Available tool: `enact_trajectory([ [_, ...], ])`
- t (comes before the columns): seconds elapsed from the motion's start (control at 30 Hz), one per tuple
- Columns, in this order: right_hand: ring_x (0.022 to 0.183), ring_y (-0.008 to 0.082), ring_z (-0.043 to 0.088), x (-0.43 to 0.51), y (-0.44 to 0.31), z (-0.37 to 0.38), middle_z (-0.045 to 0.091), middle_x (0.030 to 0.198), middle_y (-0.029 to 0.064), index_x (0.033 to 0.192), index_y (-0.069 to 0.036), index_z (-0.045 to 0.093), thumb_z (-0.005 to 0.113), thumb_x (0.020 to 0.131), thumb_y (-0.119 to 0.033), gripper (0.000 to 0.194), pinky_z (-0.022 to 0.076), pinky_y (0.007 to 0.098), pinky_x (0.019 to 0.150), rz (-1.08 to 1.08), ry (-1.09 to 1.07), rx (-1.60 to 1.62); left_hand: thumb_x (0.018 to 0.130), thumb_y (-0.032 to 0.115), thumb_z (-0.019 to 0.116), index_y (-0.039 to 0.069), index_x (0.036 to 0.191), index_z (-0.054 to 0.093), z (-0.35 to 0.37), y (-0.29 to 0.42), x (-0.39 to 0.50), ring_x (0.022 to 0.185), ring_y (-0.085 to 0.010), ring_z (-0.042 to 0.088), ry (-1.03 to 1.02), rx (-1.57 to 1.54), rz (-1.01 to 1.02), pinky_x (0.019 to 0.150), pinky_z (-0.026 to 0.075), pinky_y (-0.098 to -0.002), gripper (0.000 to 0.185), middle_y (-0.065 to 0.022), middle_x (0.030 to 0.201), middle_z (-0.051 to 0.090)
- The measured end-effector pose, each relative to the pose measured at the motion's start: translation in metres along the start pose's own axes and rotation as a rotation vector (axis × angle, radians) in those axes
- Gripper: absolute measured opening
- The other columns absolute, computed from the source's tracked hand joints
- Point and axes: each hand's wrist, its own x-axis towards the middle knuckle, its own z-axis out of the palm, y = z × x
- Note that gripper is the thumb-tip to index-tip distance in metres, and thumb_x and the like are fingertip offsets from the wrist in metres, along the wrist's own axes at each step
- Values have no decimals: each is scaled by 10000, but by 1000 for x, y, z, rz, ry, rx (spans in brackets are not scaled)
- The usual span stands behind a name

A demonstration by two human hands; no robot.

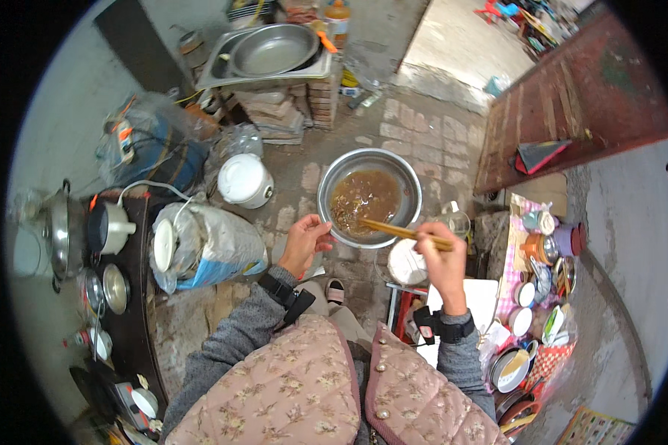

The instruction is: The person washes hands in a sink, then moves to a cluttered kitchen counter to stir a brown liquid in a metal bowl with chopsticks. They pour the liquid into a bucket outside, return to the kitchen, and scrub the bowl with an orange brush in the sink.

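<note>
A round stainless steel basin (pixel 369 197) with brown liquid (pixel 370 194) and small bits in it is in front of me. My left hand (pixel 304 243) pinches the basin's lower left rim between thumb and fingers. In my right hand (pixel 442 261) is a pair of wooden chopsticks (pixel 406 232), held over the basin's lower right rim, with their tips at the liquid. Just below that rim, partly behind my right hand, sits a round white-topped container (pixel 407 261). Whether anything supports the basin from below is hidden.
A white lidded cooker (pixel 245 181) and a large plastic sack (pixel 211 245) stand to the left. Beyond is a sink (pixel 267 78) with a metal bowl (pixel 274 50). At right, bowls and jars crowd a table with a checked cloth (pixel 512 267), near a reddish door (pixel 579 100).
</note>
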Motion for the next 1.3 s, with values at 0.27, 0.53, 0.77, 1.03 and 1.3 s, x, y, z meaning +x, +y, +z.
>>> enact_trajectory([
  [0.27, 676, 97, 596, 85, 68, -42, 611, 754, 43, 930, 24, 606, 548, 865, -78, 135, 460, 212, 584, 135, 283, 284, 843, 91, 594, 67, 821, 551, 98, 35, 107, 604, -125, 624, -112, 318, 22, 466, 485, -214, 54, -14, 719, 602],
  [0.53, 617, 108, 600, 205, 98, -129, 625, 724, 69, 881, 44, 612, 533, 821, -52, 138, 493, 231, 549, 353, 501, 129, 846, 84, 587, 55, 797, 532, 154, 83, 249, 612, -136, 628, -209, 370, -200, 487, 496, -225, 79, -34, 712, 598],
  [0.77, 615, 114, 606, 339, 113, -172, 626, 733, 61, 894, 28, 632, 533, 837, -56, 141, 486, 227, 555, 322, 337, 225, 862, 109, 583, 73, 858, 534, 242, 107, 378, 630, -99, 613, -281, 218, -156, 481, 475, -192, 61, -5, 762, 592],
  [1.03, 700, 120, 620, 531, 168, -216, 630, 782, 58, 939, 29, 626, 557, 857, -71, 146, 496, 235, 646, 146, 278, 444, 838, 69, 590, 49, 799, 514, 345, 165, 518, 582, -122, 600, -170, 305, 94, 454, 517, -235, 88, -10, 692, 539],
  [1.3, 589, 118, 600, 686, 210, -346, 625, 723, 50, 878, 21, 638, 532, 833, -87, 158, 488, 238, 528, 259, 355, 77, 843, 79, 599, 60, 792, 553, 440, 237, 629, 594, -129, 625, -37, 420, -37, 487, 495, -197, 71, -22, 707, 599],
])
